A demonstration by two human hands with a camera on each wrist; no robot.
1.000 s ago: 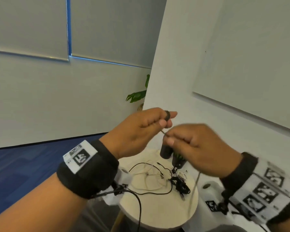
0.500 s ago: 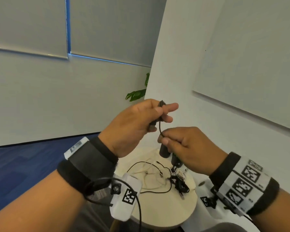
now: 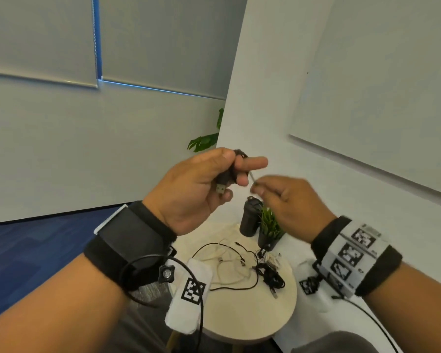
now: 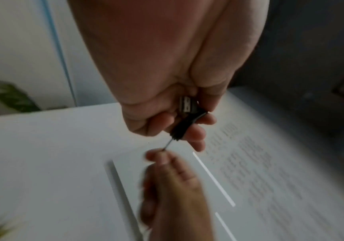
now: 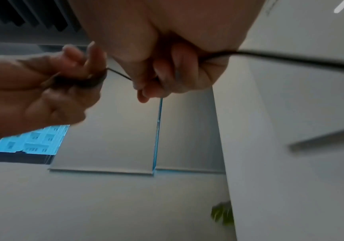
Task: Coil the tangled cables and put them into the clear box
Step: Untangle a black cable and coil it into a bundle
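since half a second ago the left hand [image 3: 189, 192] has turned its palm more toward the camera, so the metal usb plug [image 3: 220, 187] now shows under its curled fingers [image 3: 250, 163], and the right hand [image 3: 288, 202] has risen beside it, uncovering the dark cylinder [image 3: 250, 220] and the small green plant [image 3: 269, 225] at the far edge of the round table [image 3: 278, 314]. no brand or readable writing shows; only square black-and-white marker patterns on the right wristband [image 3: 354, 253] and on the white wrist unit [image 3: 191, 289]. both hands are raised above the table. the left fingers are clamped on a small coil of the black cable [image 3: 233, 171]; the right thumb and forefinger pinch its thin strand just beside the left hand. the other tangled cables [image 3: 239, 266] lie on the table, below the hands.
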